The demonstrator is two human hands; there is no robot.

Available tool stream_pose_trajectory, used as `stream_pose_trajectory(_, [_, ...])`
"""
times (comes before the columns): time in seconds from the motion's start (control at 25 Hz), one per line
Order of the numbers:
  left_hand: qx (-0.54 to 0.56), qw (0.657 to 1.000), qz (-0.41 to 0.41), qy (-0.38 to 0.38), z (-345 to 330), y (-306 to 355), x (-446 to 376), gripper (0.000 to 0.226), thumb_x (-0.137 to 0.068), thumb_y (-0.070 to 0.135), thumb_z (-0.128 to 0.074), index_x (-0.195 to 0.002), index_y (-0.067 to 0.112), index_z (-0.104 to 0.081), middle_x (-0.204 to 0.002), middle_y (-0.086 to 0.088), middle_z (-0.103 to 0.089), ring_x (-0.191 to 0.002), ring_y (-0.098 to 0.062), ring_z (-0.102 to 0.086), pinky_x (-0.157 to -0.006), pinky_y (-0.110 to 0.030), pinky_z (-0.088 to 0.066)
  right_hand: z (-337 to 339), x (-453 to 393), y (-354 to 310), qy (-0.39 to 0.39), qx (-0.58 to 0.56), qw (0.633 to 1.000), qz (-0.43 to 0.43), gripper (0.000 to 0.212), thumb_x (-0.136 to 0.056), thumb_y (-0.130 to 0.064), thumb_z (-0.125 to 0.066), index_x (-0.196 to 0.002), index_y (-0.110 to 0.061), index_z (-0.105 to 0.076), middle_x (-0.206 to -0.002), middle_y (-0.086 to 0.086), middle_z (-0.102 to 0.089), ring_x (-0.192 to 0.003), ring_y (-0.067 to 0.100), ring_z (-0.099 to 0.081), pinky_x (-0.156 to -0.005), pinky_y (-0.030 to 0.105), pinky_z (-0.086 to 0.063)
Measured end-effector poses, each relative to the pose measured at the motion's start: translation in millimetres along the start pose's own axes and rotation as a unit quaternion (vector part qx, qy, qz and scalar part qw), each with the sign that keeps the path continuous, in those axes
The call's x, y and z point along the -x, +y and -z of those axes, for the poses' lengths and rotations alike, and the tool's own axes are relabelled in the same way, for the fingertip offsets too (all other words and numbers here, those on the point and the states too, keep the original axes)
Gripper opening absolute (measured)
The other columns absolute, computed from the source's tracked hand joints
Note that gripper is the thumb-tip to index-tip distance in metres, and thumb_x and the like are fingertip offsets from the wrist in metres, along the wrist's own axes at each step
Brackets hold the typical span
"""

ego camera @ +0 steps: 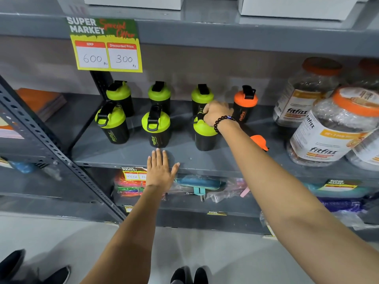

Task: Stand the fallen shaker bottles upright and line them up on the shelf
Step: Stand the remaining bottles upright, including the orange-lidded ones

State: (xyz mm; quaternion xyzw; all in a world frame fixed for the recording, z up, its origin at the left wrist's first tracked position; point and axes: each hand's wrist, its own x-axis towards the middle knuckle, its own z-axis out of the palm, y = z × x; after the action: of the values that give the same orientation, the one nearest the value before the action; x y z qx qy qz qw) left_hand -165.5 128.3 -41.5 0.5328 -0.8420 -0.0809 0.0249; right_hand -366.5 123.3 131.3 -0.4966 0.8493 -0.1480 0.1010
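Shaker bottles are standing on the grey shelf [184, 158] in two rows; bare deck is lying open along its front edge. The right hand [215, 113] is closing around the lid of the front green bottle [205, 136]. The left hand [160, 169] is lying flat, fingers spread, holding nothing, at the lip. An orange bottle [260, 142] is lying fallen behind the right forearm.

Shop: price tag [106, 46], stocked shelf [143, 154].

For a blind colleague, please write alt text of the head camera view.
A person's right hand grips the lid of a green-lidded shaker bottle standing in the front row of a grey shelf, while the left hand lies flat and open on the shelf edge. Five more green bottles and one orange bottle stand upright; another orange lid peeks from behind the right arm.
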Motion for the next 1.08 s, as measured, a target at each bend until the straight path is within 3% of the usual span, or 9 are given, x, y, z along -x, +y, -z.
stream_pose_trajectory(0.2, [-0.003, 1.0, -0.003, -0.001, 0.4, 0.5, 0.2, 0.072, -0.094, 0.055, -0.011, -0.146, 0.006, 0.002, -0.158, -0.018, 0.002, -0.146, -0.031, 0.006, -0.118, -0.041, 0.006, -9.6, -0.2, 10.4, 0.026, -0.053, 0.992, 0.114, 0.043, -0.075, 0.01, -0.045, -0.094, -0.018, -0.072, -0.113, 0.016, -0.062, -0.103, 0.034, -0.057, -0.091, 0.037, -0.048])
stream_pose_trajectory(0.36, [-0.008, 1.0, -0.002, -0.003, 1.9, 1.5, 0.6, 0.073, -0.094, 0.054, -0.01, -0.146, 0.006, 0.002, -0.157, -0.019, 0.002, -0.146, -0.031, 0.006, -0.118, -0.041, 0.006, -12.9, -1.7, 18.9, 0.029, -0.059, 0.983, 0.174, 0.05, -0.068, 0.018, -0.044, -0.092, -0.014, -0.073, -0.112, 0.012, -0.067, -0.104, 0.032, -0.057, -0.087, 0.032, -0.046])
stream_pose_trajectory(0.52, [0.002, 1.0, 0.0, 0.013, 2.8, 7.8, 2.1, 0.071, -0.095, 0.051, -0.015, -0.146, 0.003, -0.002, -0.157, -0.022, -0.002, -0.145, -0.035, 0.002, -0.118, -0.044, 0.003, -14.8, -1.4, 28.4, 0.042, -0.085, 0.975, 0.203, 0.056, -0.064, 0.022, -0.04, -0.096, -0.009, -0.074, -0.116, 0.012, -0.068, -0.112, 0.03, -0.057, -0.095, 0.031, -0.045])
stream_pose_trajectory(0.6, [0.013, 1.0, -0.001, 0.013, 1.1, 15.7, 3.2, 0.072, -0.095, 0.051, -0.016, -0.146, 0.003, -0.001, -0.156, -0.023, -0.002, -0.145, -0.037, 0.003, -0.118, -0.044, 0.004, -15.3, 4.4, 34.7, 0.053, -0.136, 0.972, 0.186, 0.057, -0.066, 0.02, -0.038, -0.102, -0.008, -0.072, -0.121, 0.012, -0.066, -0.116, 0.028, -0.056, -0.101, 0.031, -0.043])
stream_pose_trajectory(0.72, [0.018, 1.0, -0.02, 0.01, 0.2, 31.0, 0.3, 0.072, -0.095, 0.052, -0.016, -0.146, 0.002, -0.001, -0.157, -0.022, 0.0, -0.145, -0.035, 0.004, -0.118, -0.043, 0.006, -18.5, 20.8, 54.5, 0.137, -0.225, 0.957, 0.122, 0.052, -0.071, 0.01, -0.041, -0.112, -0.01, -0.067, -0.123, 0.011, -0.064, -0.116, 0.027, -0.055, -0.105, 0.03, -0.04])
stream_pose_trajectory(0.84, [0.026, 0.998, -0.058, 0.0, -2.1, 54.4, -7.4, 0.071, -0.095, 0.051, -0.016, -0.146, 0.005, 0.0, -0.157, -0.02, 0.0, -0.145, -0.034, 0.005, -0.118, -0.043, 0.007, -26.3, 42.4, 93.5, 0.221, -0.15, 0.962, 0.061, 0.052, -0.075, -0.015, -0.054, -0.127, -0.012, -0.052, -0.132, 0.012, -0.056, -0.121, 0.033, -0.047, -0.103, 0.045, -0.039])
stream_pose_trajectory(0.96, [0.018, 0.997, -0.067, -0.015, -7.4, 71.3, -12.8, 0.071, -0.094, 0.053, -0.013, -0.146, 0.006, 0.001, -0.157, -0.019, 0.002, -0.145, -0.033, 0.006, -0.117, -0.044, 0.008, -39.4, 60.6, 139.8, 0.138, -0.039, 0.989, -0.034, 0.085, -0.072, -0.034, -0.069, -0.143, -0.015, -0.024, -0.152, 0.014, -0.028, -0.141, 0.035, -0.021, -0.112, 0.054, -0.022])
stream_pose_trajectory(1.04, [0.012, 0.998, -0.064, -0.005, -11.2, 71.2, -12.9, 0.072, -0.094, 0.053, -0.014, -0.146, 0.006, 0.001, -0.158, -0.019, 0.0, -0.145, -0.033, 0.005, -0.117, -0.045, 0.008, -47.4, 67.7, 159.1, 0.056, -0.044, 0.995, -0.073, 0.1, -0.07, -0.03, -0.075, -0.146, -0.017, -0.012, -0.156, 0.015, -0.013, -0.143, 0.037, -0.011, -0.114, 0.057, -0.015])
stream_pose_trajectory(1.08, [0.012, 0.998, -0.064, 0.001, -12.7, 70.2, -13.1, 0.072, -0.094, 0.053, -0.014, -0.146, 0.006, 0.0, -0.158, -0.018, -0.001, -0.145, -0.033, 0.004, -0.117, -0.045, 0.007, -48.9, 68.9, 164.9, 0.038, -0.062, 0.994, -0.076, 0.1, -0.069, -0.024, -0.077, -0.146, -0.019, -0.012, -0.155, 0.016, -0.014, -0.142, 0.039, -0.014, -0.115, 0.057, -0.018])
